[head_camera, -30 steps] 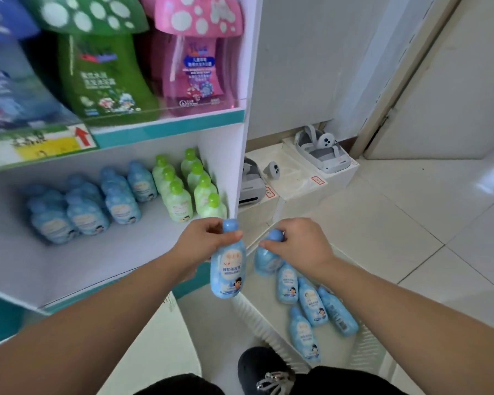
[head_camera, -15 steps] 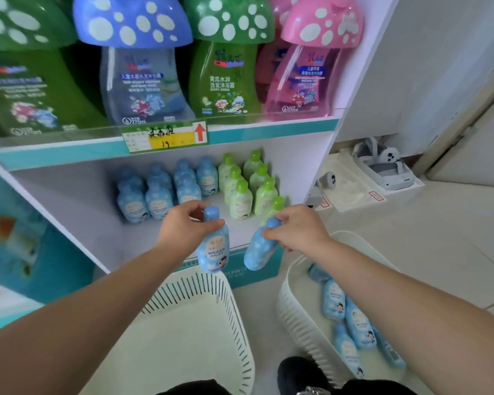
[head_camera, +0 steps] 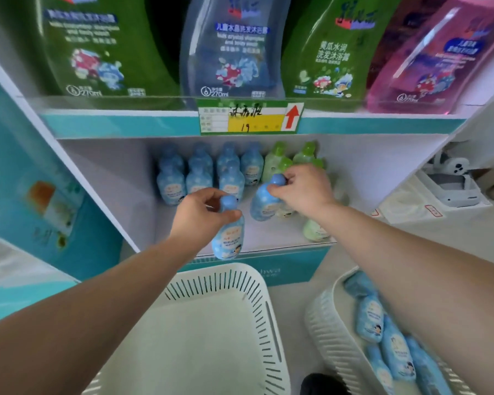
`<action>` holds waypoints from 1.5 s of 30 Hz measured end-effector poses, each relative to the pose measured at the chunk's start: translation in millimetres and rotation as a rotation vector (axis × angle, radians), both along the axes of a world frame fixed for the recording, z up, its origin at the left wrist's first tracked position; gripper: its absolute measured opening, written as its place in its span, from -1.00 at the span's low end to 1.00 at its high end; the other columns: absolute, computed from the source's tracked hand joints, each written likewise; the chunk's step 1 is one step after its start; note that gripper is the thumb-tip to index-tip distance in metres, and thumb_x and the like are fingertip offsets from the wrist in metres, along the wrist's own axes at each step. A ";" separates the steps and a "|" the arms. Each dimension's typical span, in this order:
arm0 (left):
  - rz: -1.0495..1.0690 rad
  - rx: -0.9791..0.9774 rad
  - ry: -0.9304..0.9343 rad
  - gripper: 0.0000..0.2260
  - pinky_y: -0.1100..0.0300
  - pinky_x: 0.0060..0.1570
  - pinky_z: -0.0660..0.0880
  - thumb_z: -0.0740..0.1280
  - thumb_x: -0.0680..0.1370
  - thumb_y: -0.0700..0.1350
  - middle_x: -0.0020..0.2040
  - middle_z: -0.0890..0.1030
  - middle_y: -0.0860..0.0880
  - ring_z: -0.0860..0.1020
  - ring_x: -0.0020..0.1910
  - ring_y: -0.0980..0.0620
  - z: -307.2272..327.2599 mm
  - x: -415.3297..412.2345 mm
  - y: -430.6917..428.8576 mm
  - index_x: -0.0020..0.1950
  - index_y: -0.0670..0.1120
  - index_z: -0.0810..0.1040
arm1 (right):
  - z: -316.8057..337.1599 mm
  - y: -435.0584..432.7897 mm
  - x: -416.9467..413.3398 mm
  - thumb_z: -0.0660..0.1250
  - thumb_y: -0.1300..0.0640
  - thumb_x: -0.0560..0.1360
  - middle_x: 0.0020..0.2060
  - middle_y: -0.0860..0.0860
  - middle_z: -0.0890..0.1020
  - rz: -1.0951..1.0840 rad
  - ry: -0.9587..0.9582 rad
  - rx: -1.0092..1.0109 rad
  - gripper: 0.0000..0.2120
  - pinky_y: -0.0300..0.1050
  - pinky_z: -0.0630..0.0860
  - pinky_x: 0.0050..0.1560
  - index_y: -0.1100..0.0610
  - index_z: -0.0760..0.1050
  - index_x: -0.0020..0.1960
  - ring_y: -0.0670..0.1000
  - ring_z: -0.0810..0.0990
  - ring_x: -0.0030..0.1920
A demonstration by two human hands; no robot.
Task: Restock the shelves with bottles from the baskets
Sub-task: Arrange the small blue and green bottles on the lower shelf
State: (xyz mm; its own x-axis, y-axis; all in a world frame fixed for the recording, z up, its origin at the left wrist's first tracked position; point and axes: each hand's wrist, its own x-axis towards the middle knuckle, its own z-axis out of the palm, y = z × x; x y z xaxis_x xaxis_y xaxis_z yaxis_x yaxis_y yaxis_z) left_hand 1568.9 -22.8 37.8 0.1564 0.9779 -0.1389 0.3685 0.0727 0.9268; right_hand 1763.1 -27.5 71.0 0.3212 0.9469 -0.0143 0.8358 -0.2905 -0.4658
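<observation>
My left hand (head_camera: 198,216) grips a small blue bottle (head_camera: 228,238) by its neck, hanging upright at the front edge of the lower shelf (head_camera: 268,238). My right hand (head_camera: 305,188) pinches the cap of a second blue bottle (head_camera: 264,202), tilted, over the shelf floor just in front of the stocked rows. Several blue bottles (head_camera: 200,172) stand at the back of that shelf, with green bottles (head_camera: 277,163) to their right. A white basket (head_camera: 320,320) at the lower right holds several more blue bottles (head_camera: 394,337).
A second white basket (head_camera: 211,332) sits on the floor below the shelf with nothing visible in it. Large green, blue and pink bottles (head_camera: 228,49) fill the upper shelf above a price tag (head_camera: 251,116). White boxes with headsets (head_camera: 451,186) lie to the right. A dark shoe (head_camera: 322,384) shows at the bottom.
Both hands have carried their blue bottles up and forward from the basket to the lower shelf. The view has swung left and closer to the shelf.
</observation>
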 end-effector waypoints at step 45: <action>-0.120 0.154 0.891 -0.85 0.19 -0.15 0.36 0.31 0.51 -0.08 0.06 0.58 -0.11 0.55 0.05 -0.12 6.0 -44.2 62.1 0.04 -0.10 0.53 | -40.1 66.7 -20.0 0.28 0.04 0.52 0.06 0.18 0.58 0.009 -0.172 0.015 -0.71 -0.10 0.32 -0.15 0.19 0.39 0.14 0.22 0.55 0.08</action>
